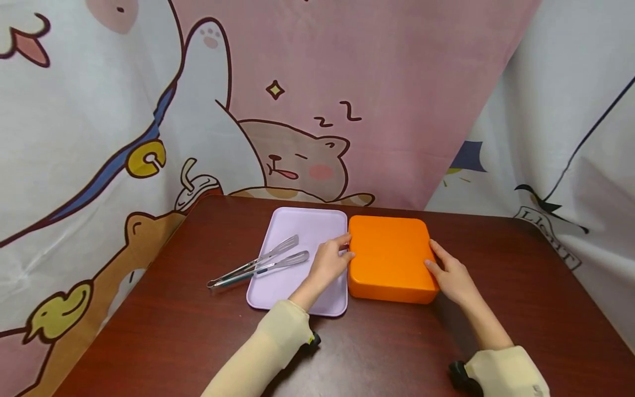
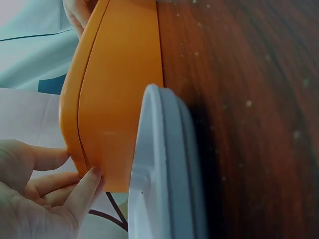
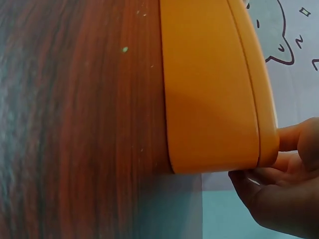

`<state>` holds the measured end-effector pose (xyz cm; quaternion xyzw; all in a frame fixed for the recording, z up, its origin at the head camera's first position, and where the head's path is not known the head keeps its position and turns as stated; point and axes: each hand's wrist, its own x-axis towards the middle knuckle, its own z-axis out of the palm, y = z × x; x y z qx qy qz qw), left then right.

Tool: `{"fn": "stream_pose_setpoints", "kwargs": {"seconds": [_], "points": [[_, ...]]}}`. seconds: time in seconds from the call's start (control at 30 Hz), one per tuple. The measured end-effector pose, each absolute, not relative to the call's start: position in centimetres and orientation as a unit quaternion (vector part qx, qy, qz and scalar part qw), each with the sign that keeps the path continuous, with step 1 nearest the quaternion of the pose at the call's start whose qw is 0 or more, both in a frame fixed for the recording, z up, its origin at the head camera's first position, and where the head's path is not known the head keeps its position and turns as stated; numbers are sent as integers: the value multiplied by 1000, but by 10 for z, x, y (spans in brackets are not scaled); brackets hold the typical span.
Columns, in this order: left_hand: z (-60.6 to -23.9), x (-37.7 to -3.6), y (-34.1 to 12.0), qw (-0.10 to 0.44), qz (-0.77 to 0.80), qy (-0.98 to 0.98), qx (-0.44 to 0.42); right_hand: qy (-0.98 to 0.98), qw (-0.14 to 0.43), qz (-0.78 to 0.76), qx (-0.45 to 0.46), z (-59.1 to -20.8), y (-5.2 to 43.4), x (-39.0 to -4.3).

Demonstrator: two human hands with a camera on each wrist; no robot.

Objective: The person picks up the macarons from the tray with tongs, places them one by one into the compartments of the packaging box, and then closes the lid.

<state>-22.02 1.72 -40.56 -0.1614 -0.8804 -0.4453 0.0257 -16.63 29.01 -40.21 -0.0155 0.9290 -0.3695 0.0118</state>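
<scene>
A square orange box [image 1: 392, 251] with a lid sits on the table; a thin seam below its top edge marks off the lid [image 2: 92, 55]. My left hand [image 1: 329, 262] grips the lid's left edge, thumb and fingers at the seam, which looks slightly parted there in the left wrist view. On the opposite side, my right hand [image 1: 451, 278] holds the lid's right edge, thumb by the top and fingers against the side [image 3: 279, 184]. What is inside the box is hidden.
Left of the box, close beside it, lies a pale purple tray [image 1: 297, 298]. Metal tongs [image 1: 268, 266] rest spread across its left rim, their joined end over the brown table [image 1: 377, 353]. A cartoon-printed cloth [image 1: 387, 82] hangs behind the table.
</scene>
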Motion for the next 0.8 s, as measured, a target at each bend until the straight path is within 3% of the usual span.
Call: {"fn": "stream_pose_setpoints", "kwargs": {"seconds": [0.37,0.8], "points": [[-397,-224,14,15,-391,-907,-154,953,-28,-299,-36,-393,284,-169],[-401,-231,18,-7,-421,-896,-142,956,-12,-288,-45,-390,297,-175]]}}
